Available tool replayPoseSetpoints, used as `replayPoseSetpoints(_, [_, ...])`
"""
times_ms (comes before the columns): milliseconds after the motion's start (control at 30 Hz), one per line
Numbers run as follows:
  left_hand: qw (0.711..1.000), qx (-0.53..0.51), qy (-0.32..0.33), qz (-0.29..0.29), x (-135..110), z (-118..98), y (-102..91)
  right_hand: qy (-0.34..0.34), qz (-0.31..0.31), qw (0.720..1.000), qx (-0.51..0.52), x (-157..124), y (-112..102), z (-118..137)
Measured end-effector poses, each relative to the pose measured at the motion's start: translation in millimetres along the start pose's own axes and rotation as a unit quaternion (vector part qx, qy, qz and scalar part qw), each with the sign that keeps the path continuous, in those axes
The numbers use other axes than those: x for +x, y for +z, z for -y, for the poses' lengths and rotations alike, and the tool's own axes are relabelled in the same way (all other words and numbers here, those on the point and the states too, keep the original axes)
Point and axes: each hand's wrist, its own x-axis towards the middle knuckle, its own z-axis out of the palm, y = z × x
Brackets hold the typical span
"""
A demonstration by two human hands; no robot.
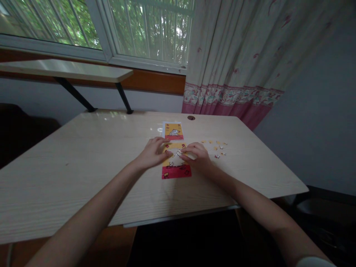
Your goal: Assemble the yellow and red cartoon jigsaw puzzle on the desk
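Observation:
A partly assembled jigsaw puzzle [177, 172], yellow above and red below, lies on the desk with a bare pale gap in its middle. My right hand [198, 155] pinches a small white jigsaw piece [178, 152] with dark lines over that gap; whether the piece touches the desk I cannot tell. At the puzzle's left side, my left hand [154, 152] rests with thumb and fingers apart, holding nothing. Just beyond the puzzle lies a reference picture card [174, 130], showing a white animal on yellow and red. Loose jigsaw pieces [217, 156], several yellow and white ones, are scattered right of my right hand.
The pale wooden desk [111, 148] has a round cable hole [191, 118] near its back edge. A raised shelf [83, 70] on black legs stands at the back left. Behind the desk are a barred window [150, 33] and a patterned curtain [222, 74].

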Motion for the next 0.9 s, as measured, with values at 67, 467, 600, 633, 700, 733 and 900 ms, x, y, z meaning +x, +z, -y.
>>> replayPoseSetpoints(67, [0.993,0.112,0.002,0.026,-0.9,9.1,-6.5,0.018,0.037,0.999,0.021,-2.8,2.4,-3.0])
replayPoseSetpoints(467, [0.949,0.253,-0.073,0.172,-3.5,18.8,-10.9,0.073,0.194,0.977,0.047,-7.3,11.3,-6.1])
replayPoseSetpoints(600, [0.950,0.252,-0.071,0.169,-3.2,19.0,-11.5,0.085,0.223,0.970,0.050,-5.0,8.0,-5.8])
replayPoseSetpoints(633, [0.950,0.252,-0.072,0.170,-3.3,18.8,-11.6,0.085,0.226,0.969,0.051,-4.8,7.5,-5.8])
replayPoseSetpoints(700, [0.949,0.253,-0.073,0.171,-3.3,18.1,-11.7,0.081,0.220,0.971,0.052,-5.1,7.4,-6.2])
replayPoseSetpoints(733, [0.949,0.252,-0.073,0.172,-3.4,17.8,-11.7,0.078,0.213,0.973,0.051,-5.6,8.0,-6.5])
replayPoseSetpoints(900, [0.953,0.245,-0.065,0.165,-3.4,18.6,-11.6,0.063,0.183,0.980,0.035,-9.1,14.3,-8.1])
